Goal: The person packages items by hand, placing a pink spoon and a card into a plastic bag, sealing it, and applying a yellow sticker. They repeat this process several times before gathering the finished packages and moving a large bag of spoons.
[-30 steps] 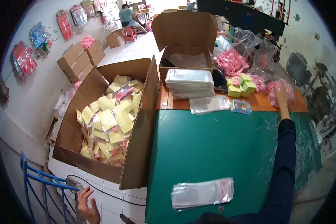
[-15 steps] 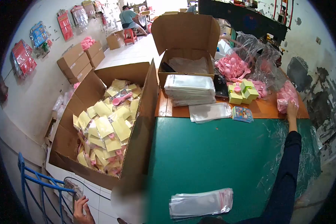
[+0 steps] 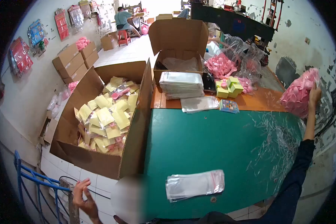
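My right hand (image 3: pixel 314 95) grips the upper side of a clear bag of pink plastic pieces (image 3: pixel 298 93), held up at the table's far right corner. Down at the lower left, my left hand (image 3: pixel 85 198) is empty with its fingers apart, near a blue metal frame (image 3: pixel 37 175). Flat clear plastic sleeves (image 3: pixel 195 184) lie on the green table top (image 3: pixel 198 145). A big carton (image 3: pixel 136 130) left of the table holds many packets with yellow cards and pink pieces.
Along the table's back are stacked clear sleeves (image 3: pixel 181 84), an open carton (image 3: pixel 179 33), pink spoons (image 3: pixel 220 65), yellow-green boxes (image 3: pixel 229 87) and printed cards (image 3: pixel 229 106). Loose plastic strands (image 3: pixel 276 145) lie at right. Another person (image 3: pixel 124 18) sits far back.
My right hand has lifted the pink bag up and to the right. My left hand has risen a little, its fingers still apart. The whole view has shifted slightly.
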Demonstrator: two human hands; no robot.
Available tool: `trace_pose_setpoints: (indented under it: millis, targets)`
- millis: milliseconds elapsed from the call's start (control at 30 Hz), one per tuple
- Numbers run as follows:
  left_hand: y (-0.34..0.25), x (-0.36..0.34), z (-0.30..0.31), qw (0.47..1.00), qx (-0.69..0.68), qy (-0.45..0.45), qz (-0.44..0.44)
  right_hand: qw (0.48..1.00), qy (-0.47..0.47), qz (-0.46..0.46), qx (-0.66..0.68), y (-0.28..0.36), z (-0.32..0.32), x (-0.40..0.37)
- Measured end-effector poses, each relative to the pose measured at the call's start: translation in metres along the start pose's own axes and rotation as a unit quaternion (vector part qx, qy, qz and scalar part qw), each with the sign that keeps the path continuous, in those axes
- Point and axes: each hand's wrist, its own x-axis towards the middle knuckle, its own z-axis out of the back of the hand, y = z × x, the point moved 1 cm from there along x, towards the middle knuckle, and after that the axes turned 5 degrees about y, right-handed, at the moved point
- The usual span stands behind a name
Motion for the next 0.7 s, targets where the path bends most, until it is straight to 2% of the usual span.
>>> trace_pose_setpoints:
  millis: [33,100,133,167,233,267,367,400,467,533,600,700]
  targets:
    - [-0.015,0.005,-0.005,0.999,-0.022,-0.019,-0.033,0.999,-0.007,0.04,0.03,0.02,0.016,-0.009]
    - [-0.051,0.018,-0.013,0.991,-0.072,0.023,-0.109,0.988,-0.019,0.122,0.09,0.048,0.045,-0.024]
    - [-0.07,0.024,-0.021,0.983,-0.101,0.035,-0.15,0.992,0.049,0.079,0.083,0.056,0.058,-0.029]
    - [-0.089,0.03,-0.03,0.972,-0.128,0.048,-0.19,0.99,0.072,0.065,0.101,0.065,0.071,-0.038]
    - [-0.132,0.041,-0.047,0.942,-0.21,0.096,-0.245,0.983,0.114,0.035,0.138,0.123,0.108,-0.078]
    - [-0.151,0.044,-0.056,0.922,-0.255,0.119,-0.267,0.97,0.133,0.029,0.201,0.154,0.121,-0.104]
    - [-0.197,0.063,-0.08,0.866,-0.33,0.163,-0.337,0.963,0.111,0.061,0.237,0.193,0.12,-0.162]
    - [-0.207,0.07,-0.089,0.849,-0.347,0.174,-0.358,0.945,0.153,0.03,0.287,0.232,0.135,-0.196]
    - [-0.224,0.078,-0.106,0.843,-0.385,0.2,-0.316,0.908,0.129,0.083,0.39,0.281,0.143,-0.243]
    - [-0.229,0.08,-0.114,0.848,-0.376,0.215,-0.305,0.888,0.183,0.072,0.416,0.315,0.152,-0.281]
    - [-0.228,0.083,-0.118,0.862,-0.324,0.212,-0.327,0.852,0.313,0.077,0.413,0.341,0.173,-0.311]
    - [-0.208,0.079,-0.123,0.879,-0.297,0.211,-0.308,0.79,0.362,0.105,0.484,0.363,0.181,-0.346]
